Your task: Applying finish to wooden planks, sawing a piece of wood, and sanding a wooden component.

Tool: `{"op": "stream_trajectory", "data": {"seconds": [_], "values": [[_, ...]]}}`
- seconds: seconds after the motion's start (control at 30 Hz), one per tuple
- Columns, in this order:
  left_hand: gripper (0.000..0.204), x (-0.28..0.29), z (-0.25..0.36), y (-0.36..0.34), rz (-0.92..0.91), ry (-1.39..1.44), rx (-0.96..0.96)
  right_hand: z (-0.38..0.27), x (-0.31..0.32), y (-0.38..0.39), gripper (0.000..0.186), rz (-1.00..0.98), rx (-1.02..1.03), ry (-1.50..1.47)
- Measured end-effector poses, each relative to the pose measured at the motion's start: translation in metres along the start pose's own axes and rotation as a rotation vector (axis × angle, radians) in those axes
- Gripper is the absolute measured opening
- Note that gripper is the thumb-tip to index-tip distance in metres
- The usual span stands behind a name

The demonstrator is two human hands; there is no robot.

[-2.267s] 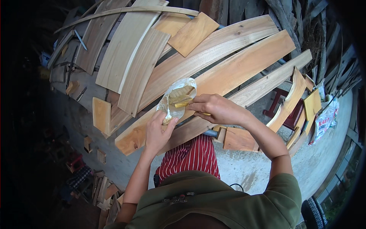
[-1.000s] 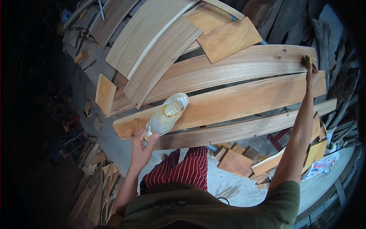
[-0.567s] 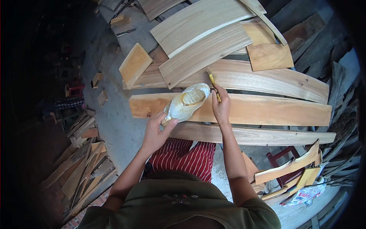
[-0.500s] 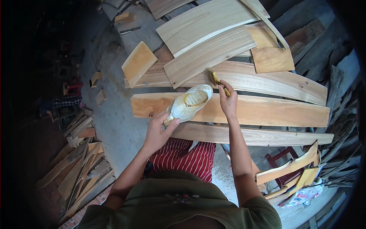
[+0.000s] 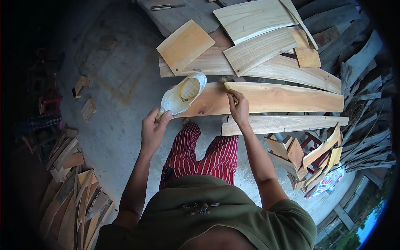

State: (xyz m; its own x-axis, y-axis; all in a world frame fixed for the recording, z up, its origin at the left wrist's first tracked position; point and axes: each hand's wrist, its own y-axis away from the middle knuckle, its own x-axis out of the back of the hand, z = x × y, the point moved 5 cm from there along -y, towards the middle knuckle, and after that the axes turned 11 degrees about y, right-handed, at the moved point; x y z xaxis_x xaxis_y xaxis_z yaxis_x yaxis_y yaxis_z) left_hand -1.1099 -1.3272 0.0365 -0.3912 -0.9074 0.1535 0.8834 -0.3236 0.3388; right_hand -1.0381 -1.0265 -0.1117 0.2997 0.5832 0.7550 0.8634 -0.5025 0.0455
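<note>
My left hand (image 5: 154, 128) is closed round the narrow end of a white, oblong scoop-like container (image 5: 171, 103), its hollow stained yellowish. The container is tilted and hangs over the left end of a long wooden plank (image 5: 287, 98). In my right hand (image 5: 240, 109) is a small paintbrush (image 5: 228, 87) with a yellow handle, its bristles pointing away from me near the plank's far edge. Whether the bristles touch the wood I cannot tell. Nearer me lies a narrower plank (image 5: 287, 124), and beyond is another long, curved plank (image 5: 271, 68).
Shorter boards (image 5: 187, 43) overlap the far plank. A dark pen-like tool (image 5: 168, 7) lies on the grey surface at the back. Scrap wood is piled at lower left (image 5: 68, 200); more offcuts (image 5: 296, 154) stand at right beside a printed plastic bag (image 5: 329, 181). Rough slabs (image 5: 362, 66) are stacked far right.
The view has shifted, with the planks lower and more of the right side showing. Both hands, with container and brush, have moved left relative to the planks.
</note>
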Motion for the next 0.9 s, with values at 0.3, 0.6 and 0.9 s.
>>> {"op": "stream_trajectory", "data": {"seconds": [0.3,0.6,0.9], "values": [[0.031,0.134,-0.023,0.022,0.233,0.171,-0.008,-0.086,-0.045,-0.063,0.024,0.183,0.101,0.282],[0.032,0.187,-0.044,0.003,0.262,0.13,-0.007,-0.218,-0.112,0.011,0.027,-0.27,0.053,-0.158],[0.03,0.199,-0.02,-0.069,0.135,-0.092,-0.103,-0.342,-0.015,-0.026,0.028,-0.473,0.666,-0.39]]}}
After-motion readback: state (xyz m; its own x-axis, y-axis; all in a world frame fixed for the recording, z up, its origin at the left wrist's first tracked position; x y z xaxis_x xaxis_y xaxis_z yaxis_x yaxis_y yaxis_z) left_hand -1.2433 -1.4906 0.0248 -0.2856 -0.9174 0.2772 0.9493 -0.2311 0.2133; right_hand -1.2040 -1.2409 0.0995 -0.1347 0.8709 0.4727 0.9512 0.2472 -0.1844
